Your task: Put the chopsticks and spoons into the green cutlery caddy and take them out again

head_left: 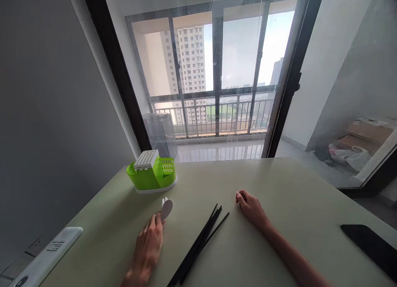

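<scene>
My left hand (148, 242) is closed around white spoons (166, 209); one round bowl faces me, and a second tip shows behind it. The handles are hidden under my fingers. Curled into a loose fist, my right hand (248, 202) rests on the table, and nothing shows in it. Between my hands lies a bundle of black chopsticks (201, 243), with one stick fanned out to the right; neither hand touches them. Beyond my left hand stands a green and white utensil caddy (145, 180) with a slatted white top and a basket side.
The pale table (217, 175) reaches to a glass door with a dark frame (287, 80). A white power strip (51, 254) lies along the left edge. At the right edge is a flat black object (369, 245). A grey wall (56, 113) rises on the left.
</scene>
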Tool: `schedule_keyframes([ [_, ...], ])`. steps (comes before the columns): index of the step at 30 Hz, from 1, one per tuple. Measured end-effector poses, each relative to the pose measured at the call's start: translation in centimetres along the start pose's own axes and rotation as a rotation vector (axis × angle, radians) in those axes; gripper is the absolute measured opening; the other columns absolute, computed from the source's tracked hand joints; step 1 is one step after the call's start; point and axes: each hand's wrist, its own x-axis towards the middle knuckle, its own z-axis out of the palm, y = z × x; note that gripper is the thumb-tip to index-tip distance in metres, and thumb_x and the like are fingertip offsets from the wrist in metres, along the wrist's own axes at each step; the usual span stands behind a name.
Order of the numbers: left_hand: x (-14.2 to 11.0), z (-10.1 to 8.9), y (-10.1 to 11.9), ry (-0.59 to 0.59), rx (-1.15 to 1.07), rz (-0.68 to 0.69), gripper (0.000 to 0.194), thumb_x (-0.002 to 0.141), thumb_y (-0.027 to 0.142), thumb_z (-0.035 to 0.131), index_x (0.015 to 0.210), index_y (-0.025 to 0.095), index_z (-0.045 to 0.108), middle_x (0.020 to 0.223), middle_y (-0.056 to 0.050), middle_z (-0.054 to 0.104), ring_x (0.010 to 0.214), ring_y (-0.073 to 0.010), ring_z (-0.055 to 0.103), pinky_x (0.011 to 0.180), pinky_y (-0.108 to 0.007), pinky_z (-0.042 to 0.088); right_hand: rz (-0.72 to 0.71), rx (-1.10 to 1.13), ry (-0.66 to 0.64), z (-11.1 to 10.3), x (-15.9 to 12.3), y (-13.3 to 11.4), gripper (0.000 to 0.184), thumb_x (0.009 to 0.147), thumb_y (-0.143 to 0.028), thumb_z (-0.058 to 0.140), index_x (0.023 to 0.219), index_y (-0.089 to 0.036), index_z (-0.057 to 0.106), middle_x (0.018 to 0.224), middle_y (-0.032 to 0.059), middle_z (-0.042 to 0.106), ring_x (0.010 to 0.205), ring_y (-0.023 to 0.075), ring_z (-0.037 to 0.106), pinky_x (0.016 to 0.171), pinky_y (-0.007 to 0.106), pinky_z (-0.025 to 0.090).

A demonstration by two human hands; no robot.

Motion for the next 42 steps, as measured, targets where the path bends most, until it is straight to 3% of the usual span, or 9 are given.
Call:
schedule_keyframes([
  [6, -0.9, -2.6, 5.4, -0.033, -0.112, 0.119, 0.038, 0.106, 0.025, 0.025, 0.122, 0.016, 0.058, 0.105, -0.010, 0.068, 0.084, -0.0210, 0.070, 0.068, -0.032, 0.054, -0.003, 0.003, -0.001, 0.0, 0.0, -0.1, 0.043, 0.096, -0.055, 0.037, 0.071, -0.024, 0.054, 0.061, -0.0015, 0.058, 0.055, 0.0171, 0.049, 0.060, 0.028, 0.036],
  [10, -2.0, -3.7, 10.1, -0.055, -0.166, 0.286, 0.034, 0.104, 0.014, 0.030, 0.122, 0.019, 0.059, 0.105, -0.008, 0.068, 0.088, -0.0188, 0.069, 0.075, -0.030, 0.054, 0.001, 0.004, -0.003, 0.0, 0.1, 0.0, 0.043, 0.096, -0.054, 0.036, 0.071, -0.024, 0.055, 0.061, -0.0013, 0.059, 0.056, 0.0173, 0.051, 0.060, 0.028, 0.036],
  [14, -2.9, -2.2, 13.7, -0.080, -0.127, 0.427, 0.039, 0.098, 0.002, 0.037, 0.128, 0.017, 0.057, 0.104, -0.007, 0.068, 0.092, -0.0186, 0.068, 0.081, -0.031, 0.056, -0.003, 0.003, 0.007, 0.1, 0.2, 0.2, 0.043, 0.095, -0.055, 0.037, 0.071, -0.024, 0.055, 0.062, -0.0002, 0.061, 0.057, 0.0177, 0.052, 0.060, 0.028, 0.037],
  [18, -3.5, 0.3, 16.0, -0.013, -0.046, 0.555, 0.040, 0.093, 0.001, 0.047, 0.131, 0.012, 0.057, 0.104, -0.008, 0.069, 0.092, -0.0204, 0.068, 0.080, -0.032, 0.058, -0.005, 0.005, 0.018, 0.3, 0.4, 0.3, 0.042, 0.095, -0.053, 0.037, 0.070, -0.024, 0.056, 0.061, -0.0011, 0.061, 0.056, 0.0170, 0.052, 0.060, 0.027, 0.036],
  [21, -3.9, 1.4, 17.0, 0.040, 0.004, 0.608, 0.040, 0.092, 0.001, 0.050, 0.130, 0.011, 0.059, 0.102, -0.009, 0.069, 0.089, -0.0199, 0.069, 0.077, -0.031, 0.058, -0.002, 0.011, 0.027, 0.3, 0.4, 0.3, 0.041, 0.095, -0.051, 0.038, 0.070, -0.024, 0.056, 0.059, -0.0016, 0.060, 0.054, 0.0164, 0.051, 0.059, 0.027, 0.035],
  [30, -4.4, 3.2, 17.9, 0.221, 0.108, 0.580, 0.039, 0.091, 0.003, 0.054, 0.128, 0.012, 0.064, 0.093, -0.006, 0.068, 0.078, -0.0177, 0.065, 0.066, -0.028, 0.055, 0.001, 0.064, 0.042, 0.1, 0.7, 0.0, 0.043, 0.094, -0.053, 0.038, 0.068, -0.024, 0.056, 0.058, -0.0018, 0.059, 0.055, 0.0169, 0.051, 0.060, 0.027, 0.037],
  [42, -4.8, 3.1, 18.1, 0.183, 0.077, 0.577, 0.045, 0.092, 0.025, 0.069, 0.133, 0.011, 0.061, 0.097, -0.007, 0.069, 0.081, -0.0193, 0.066, 0.064, -0.030, 0.056, 0.015, 0.101, 0.052, 0.0, 0.7, -0.1, 0.045, 0.093, -0.056, 0.039, 0.068, -0.024, 0.057, 0.057, -0.0016, 0.057, 0.055, 0.0176, 0.051, 0.060, 0.028, 0.037],
])
